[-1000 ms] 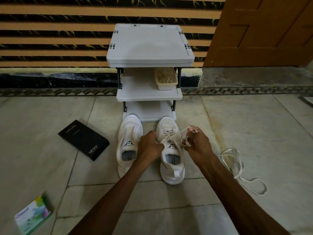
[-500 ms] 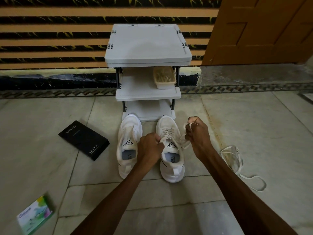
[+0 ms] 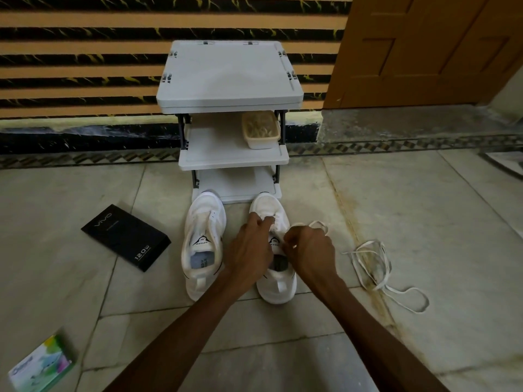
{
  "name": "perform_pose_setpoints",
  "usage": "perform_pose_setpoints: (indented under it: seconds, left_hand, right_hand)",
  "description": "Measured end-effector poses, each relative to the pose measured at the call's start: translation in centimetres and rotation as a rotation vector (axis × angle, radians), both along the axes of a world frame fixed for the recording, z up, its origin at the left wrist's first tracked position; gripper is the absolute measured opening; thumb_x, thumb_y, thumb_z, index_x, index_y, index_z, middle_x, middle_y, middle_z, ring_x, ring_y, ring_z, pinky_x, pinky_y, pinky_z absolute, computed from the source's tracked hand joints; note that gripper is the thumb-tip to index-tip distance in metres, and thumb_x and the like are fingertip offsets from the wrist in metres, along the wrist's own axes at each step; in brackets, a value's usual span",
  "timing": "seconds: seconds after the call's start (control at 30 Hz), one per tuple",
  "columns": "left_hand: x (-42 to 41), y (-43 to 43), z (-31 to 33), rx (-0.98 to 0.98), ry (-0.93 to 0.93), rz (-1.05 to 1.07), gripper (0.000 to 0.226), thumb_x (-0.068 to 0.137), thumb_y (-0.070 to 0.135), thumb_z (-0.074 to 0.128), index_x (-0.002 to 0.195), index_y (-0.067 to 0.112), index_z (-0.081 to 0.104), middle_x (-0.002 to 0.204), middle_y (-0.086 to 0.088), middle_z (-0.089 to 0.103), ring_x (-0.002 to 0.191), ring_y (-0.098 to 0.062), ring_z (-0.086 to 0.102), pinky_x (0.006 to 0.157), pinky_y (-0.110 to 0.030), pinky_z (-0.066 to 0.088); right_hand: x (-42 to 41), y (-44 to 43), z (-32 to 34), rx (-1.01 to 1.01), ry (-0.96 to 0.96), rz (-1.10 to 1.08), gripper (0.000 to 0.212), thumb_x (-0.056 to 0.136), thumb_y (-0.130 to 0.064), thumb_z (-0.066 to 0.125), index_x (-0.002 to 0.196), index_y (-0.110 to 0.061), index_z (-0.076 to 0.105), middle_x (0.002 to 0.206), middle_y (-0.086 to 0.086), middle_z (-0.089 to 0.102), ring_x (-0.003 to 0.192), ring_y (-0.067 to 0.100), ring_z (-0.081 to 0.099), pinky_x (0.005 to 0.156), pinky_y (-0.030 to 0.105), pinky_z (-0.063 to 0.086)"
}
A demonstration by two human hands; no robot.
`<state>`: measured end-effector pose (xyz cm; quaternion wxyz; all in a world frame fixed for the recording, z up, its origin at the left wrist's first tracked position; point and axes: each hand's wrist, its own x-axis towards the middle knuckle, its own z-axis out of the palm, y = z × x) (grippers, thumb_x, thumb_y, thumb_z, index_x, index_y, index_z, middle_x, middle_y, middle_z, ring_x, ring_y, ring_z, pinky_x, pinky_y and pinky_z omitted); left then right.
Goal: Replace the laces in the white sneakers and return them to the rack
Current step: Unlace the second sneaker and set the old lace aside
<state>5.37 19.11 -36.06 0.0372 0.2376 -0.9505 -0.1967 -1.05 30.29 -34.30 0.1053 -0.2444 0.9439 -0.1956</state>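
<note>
Two white sneakers stand side by side on the floor tiles before the white rack (image 3: 232,158). The left sneaker (image 3: 202,244) has no lace that I can see. Over the right sneaker (image 3: 276,281), my left hand (image 3: 249,250) pinches the lace at the eyelets near the toe. My right hand (image 3: 310,254) grips the same white lace (image 3: 318,224), which loops out past its knuckles to the right. Both hands hide most of that shoe's tongue and lacing.
A loose white lace (image 3: 376,271) lies tangled on the floor to the right. A black box (image 3: 126,237) sits left of the shoes, a small colourful box (image 3: 41,366) at the bottom left. A tub (image 3: 260,130) stands on the rack's middle shelf. A wooden door (image 3: 430,46) is at the back right.
My right hand has come down from its raised pull and moved in over the right sneaker. My left hand has slid forward toward the toe eyelets.
</note>
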Motion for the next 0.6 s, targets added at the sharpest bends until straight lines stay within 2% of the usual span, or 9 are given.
perform_pose_setpoints:
  seconds: [0.13, 0.27, 0.33, 0.43, 0.5, 0.53, 0.6]
  left_hand:
    - [-0.1, -0.2, 0.0, -0.001, 0.04, -0.019, 0.036, 0.085, 0.01, 0.059, 0.118, 0.023, 0.052, 0.132, -0.002, 0.043, 0.101, -0.022, 0.056, 0.072, -0.032, 0.05]
    - [-0.1, 0.3, -0.6, -0.106, 0.054, -0.041, 0.046, 0.084, 0.014, 0.059, 0.127, 0.025, 0.045, 0.13, 0.001, 0.041, 0.106, -0.021, 0.053, 0.064, -0.03, 0.04]
    - [0.1, 0.5, -0.8, -0.114, 0.052, -0.041, 0.046, 0.083, 0.014, 0.059, 0.126, 0.026, 0.048, 0.129, 0.002, 0.041, 0.106, -0.021, 0.052, 0.064, -0.03, 0.038]
    - [-0.2, 0.4, -1.5, -0.066, 0.143, -0.103, 0.04, 0.076, 0.004, 0.063, 0.111, 0.024, 0.064, 0.124, 0.003, 0.046, 0.103, -0.02, 0.049, 0.069, -0.029, 0.041]
    - [-0.5, 0.1, -1.9, 0.102, 0.307, -0.12, 0.041, 0.066, -0.012, 0.059, 0.086, 0.022, 0.068, 0.11, 0.004, 0.055, 0.098, -0.017, 0.05, 0.076, -0.026, 0.04]
    - [-0.6, -0.1, -1.8, 0.321, 0.382, -0.036, 0.045, 0.061, -0.019, 0.053, 0.075, 0.023, 0.064, 0.1, 0.005, 0.058, 0.094, -0.016, 0.052, 0.078, -0.026, 0.041]
    - [-0.9, -0.4, -1.0, 0.948, 0.48, 0.261, 0.046, 0.061, -0.025, 0.045, 0.07, 0.018, 0.059, 0.084, 0.005, 0.062, 0.087, -0.017, 0.057, 0.076, -0.027, 0.048]
  right_hand:
    - [0.3, 0.4, -1.7, -0.101, 0.049, -0.054, 0.019, 0.093, -0.028, 0.058, 0.083, -0.018, 0.071, 0.076, 0.001, 0.071, 0.062, 0.013, 0.062, 0.059, 0.021, 0.048]
    - [0.0, 1.0, -2.7, -0.324, 0.032, -0.102, 0.026, 0.091, -0.029, 0.063, 0.071, -0.015, 0.069, 0.059, -0.004, 0.062, 0.045, 0.001, 0.048, 0.046, 0.008, 0.029]
    - [-0.2, 1.1, -2.9, -0.375, 0.0, -0.152, 0.022, 0.088, -0.028, 0.066, 0.073, -0.014, 0.073, 0.06, -0.002, 0.066, 0.045, -0.002, 0.047, 0.046, 0.007, 0.03]
    - [-0.5, 0.9, -3.3, -0.419, -0.077, -0.211, 0.015, 0.085, -0.026, 0.068, 0.076, -0.017, 0.076, 0.062, -0.004, 0.066, 0.049, 0.0, 0.052, 0.051, 0.016, 0.039]
    - [-0.5, 0.9, -3.5, -0.461, -0.117, -0.256, 0.013, 0.083, -0.024, 0.069, 0.076, -0.016, 0.077, 0.062, -0.004, 0.067, 0.052, 0.003, 0.057, 0.054, 0.019, 0.044]
    - [-0.4, 1.0, -3.6, -0.478, -0.128, -0.279, 0.013, 0.083, -0.023, 0.069, 0.075, -0.016, 0.077, 0.062, -0.003, 0.068, 0.052, 0.003, 0.058, 0.053, 0.019, 0.044]
    - [-0.2, 0.8, -4.0, -0.512, -0.158, -0.316, 0.014, 0.083, -0.022, 0.07, 0.072, -0.015, 0.075, 0.06, -0.002, 0.068, 0.051, 0.003, 0.058, 0.052, 0.018, 0.044]
